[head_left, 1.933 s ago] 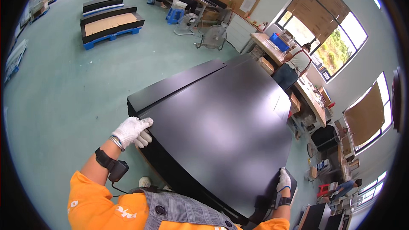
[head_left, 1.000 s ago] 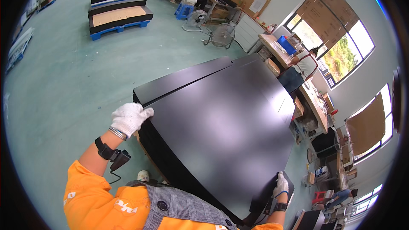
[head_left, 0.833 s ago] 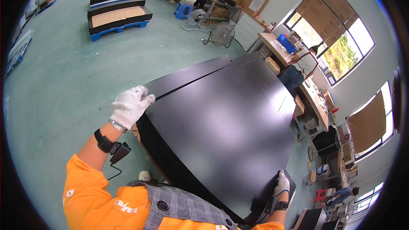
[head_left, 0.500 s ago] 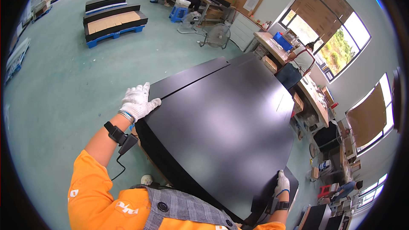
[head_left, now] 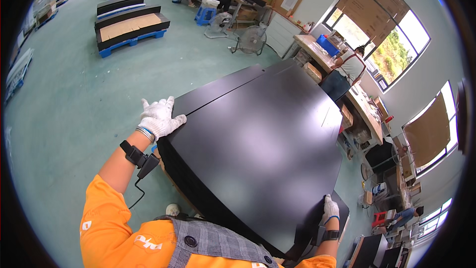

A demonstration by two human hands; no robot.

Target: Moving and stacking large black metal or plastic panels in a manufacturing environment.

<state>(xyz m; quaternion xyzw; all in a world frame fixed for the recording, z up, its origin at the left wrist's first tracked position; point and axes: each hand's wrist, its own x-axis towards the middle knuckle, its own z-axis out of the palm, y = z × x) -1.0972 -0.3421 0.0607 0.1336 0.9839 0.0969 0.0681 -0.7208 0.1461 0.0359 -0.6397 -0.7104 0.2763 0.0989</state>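
A large, smooth black sheet [head_left: 253,134] lies before me on top of a stack of black sheets [head_left: 198,187]. Along its far left side a narrower black strip [head_left: 218,88] shows, with a thin dark gap between the two. My left hand [head_left: 159,117], in a white knit glove, rests at the near left corner. Its fingers are spread and its thumb lies along the sheet's edge. At the right edge, my gloved right hand [head_left: 330,210] is closed on the sheet's side; some of its fingers are hidden.
Low stacks of black boards on blue pallets [head_left: 133,41] stand at the far left. Floor fans [head_left: 251,39] sit beyond the sheet. A person [head_left: 347,72] works at a long bench [head_left: 364,111] on the right. More people are at the far tables.
The fingers of my left hand have spread a little wider. My right hand has shifted slightly to the right in the picture. The sheet stays nearly in place.
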